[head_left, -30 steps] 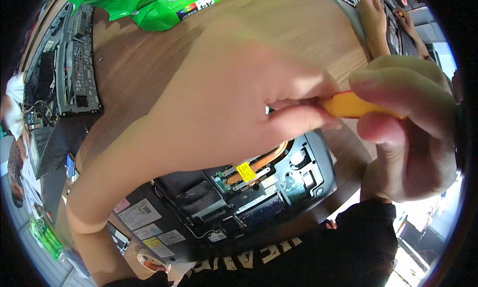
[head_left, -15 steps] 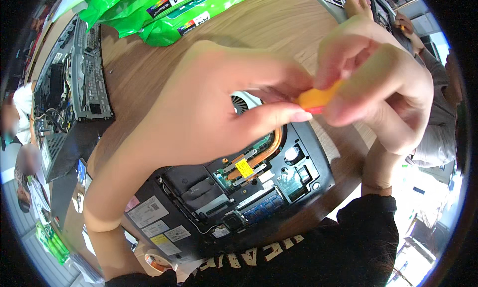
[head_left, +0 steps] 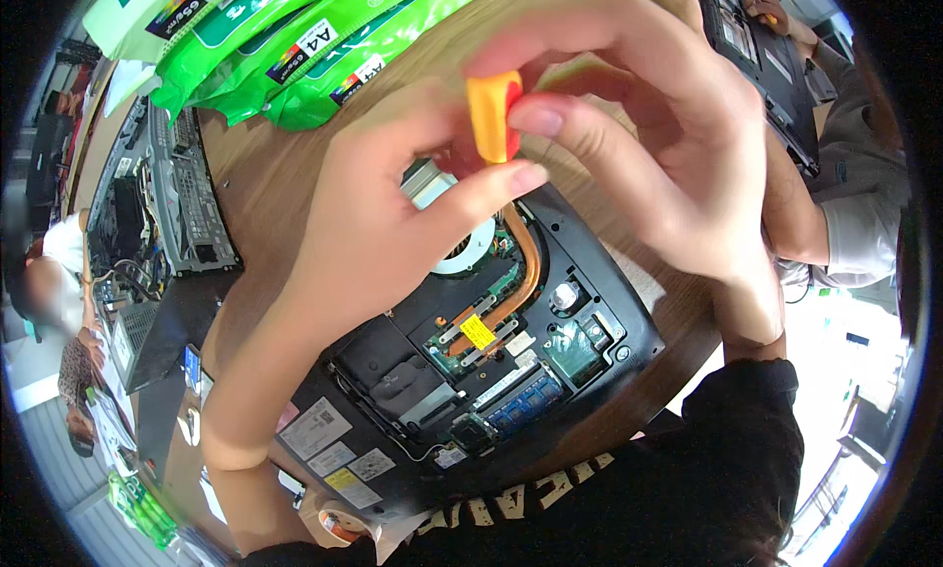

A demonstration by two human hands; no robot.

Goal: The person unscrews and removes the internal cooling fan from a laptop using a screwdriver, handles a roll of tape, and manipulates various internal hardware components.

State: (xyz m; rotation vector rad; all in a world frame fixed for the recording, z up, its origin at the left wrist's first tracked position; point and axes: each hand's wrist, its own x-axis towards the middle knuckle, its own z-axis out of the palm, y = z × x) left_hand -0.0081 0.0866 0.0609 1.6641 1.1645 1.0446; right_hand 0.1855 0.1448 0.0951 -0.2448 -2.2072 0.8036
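A short yellow-and-red screwdriver handle (head_left: 488,120) stands nearly upright, raised above the laptop; no blade shows. My left hand (head_left: 378,218) pinches its lower end between thumb and fingers. The thumb of my right hand (head_left: 668,144) presses its red side, and the curled index finger meets its top. Beneath both hands lies an opened black laptop (head_left: 624,321), underside up. Its copper heat pipe (head_left: 530,257), round fan (head_left: 464,255), yellow sticker (head_left: 477,331) and blue memory module (head_left: 526,402) are exposed. My left hand covers part of the laptop's far side.
Green paper packs (head_left: 295,66) lie at the far left of the wooden table (head_left: 265,174). An opened computer case (head_left: 192,194) stands on the left. At the far right, a co-worker's hand (head_left: 764,5) is over another black laptop (head_left: 751,51). A roll of tape (head_left: 339,525) sits near my left forearm.
Both hands have moved left and away from me with the screwdriver. It has turned from lying sideways to nearly upright. More of the laptop's fan and heat pipe shows.
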